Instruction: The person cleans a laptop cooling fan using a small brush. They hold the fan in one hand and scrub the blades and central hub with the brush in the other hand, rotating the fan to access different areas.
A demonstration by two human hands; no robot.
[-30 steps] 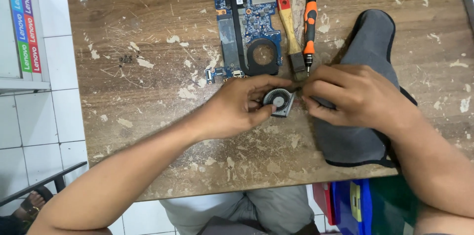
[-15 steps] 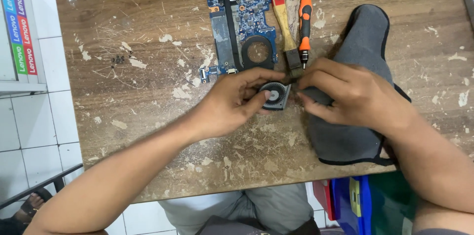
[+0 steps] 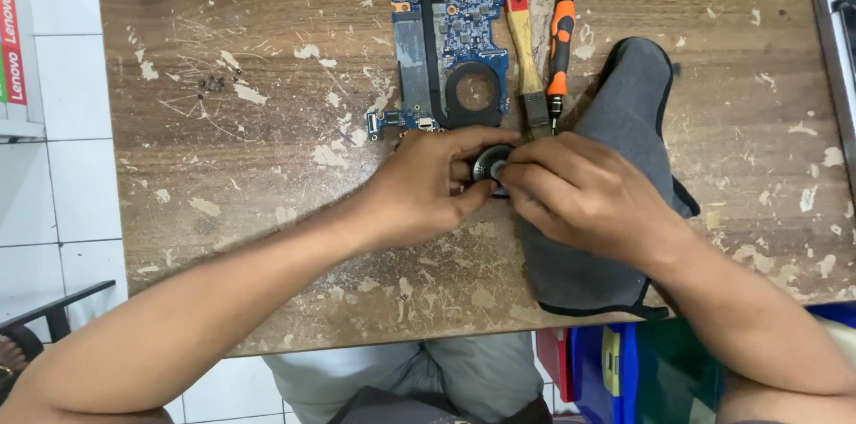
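Nearest us, past the table's (image 3: pixel 267 299) near edge, we see grey trousers (image 3: pixel 428 375) and a blue bin (image 3: pixel 593 362) down on the right, white floor tiles (image 3: pixel 53 192) on the left.

Both forearms cross the near edge and meet mid-table. Our left hand (image 3: pixel 419 188) has its grip closed around a small round cooling fan (image 3: pixel 490 163), dark with a pale hub, thumb under it and fingers over the top. Our right hand (image 3: pixel 580 192) pinches the same fan from the right, fingertips pressed on its rim. The fan is just off the left edge of a grey fabric pouch (image 3: pixel 624 121); whether it rests on the wood or is lifted, we cannot tell. The right hand and wrist lie over the pouch, which runs from the near edge up toward mid-table.

Just beyond the hands: a blue laptop motherboard (image 3: pixel 446 32) with a round fan cutout, its lower edge near the left fingers. Beside it on the right a wooden-handled brush (image 3: pixel 526 58) with a red tip, then an orange-and-black screwdriver (image 3: pixel 560 41), touching or almost touching, tips pointing at the hands.

Left of the hands we have wide bare wood, paint-flecked, with a few tiny screws (image 3: pixel 212 82) well apart. Right of the pouch, more bare wood up to a grey device edge (image 3: pixel 838 49) at the right border.
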